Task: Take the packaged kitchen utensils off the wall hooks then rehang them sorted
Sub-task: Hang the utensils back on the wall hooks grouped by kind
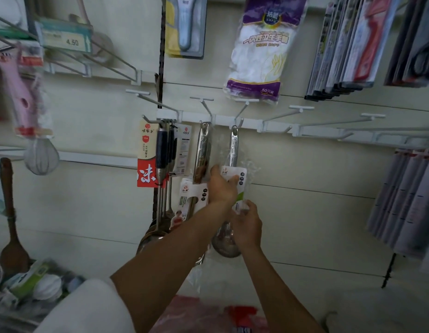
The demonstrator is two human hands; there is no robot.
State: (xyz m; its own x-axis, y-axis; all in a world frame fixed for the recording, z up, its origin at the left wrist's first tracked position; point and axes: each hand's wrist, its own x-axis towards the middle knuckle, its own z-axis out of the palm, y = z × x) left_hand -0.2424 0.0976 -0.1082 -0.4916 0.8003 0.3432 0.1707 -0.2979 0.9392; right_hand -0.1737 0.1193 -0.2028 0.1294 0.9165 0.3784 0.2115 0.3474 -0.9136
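Packaged ladle (233, 150) hangs by its handle eye on the wall hook (235, 127) above both grips, left hand (222, 186) wrapped round its card label (240, 175), right hand (247, 224) just beneath pinching the pack, seemingly steadying it so the eye seats or lifts cleanly.

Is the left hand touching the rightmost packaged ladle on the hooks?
Touching. The head view shows the left hand curled round the packaged ladle at its white label, with no gap between them.
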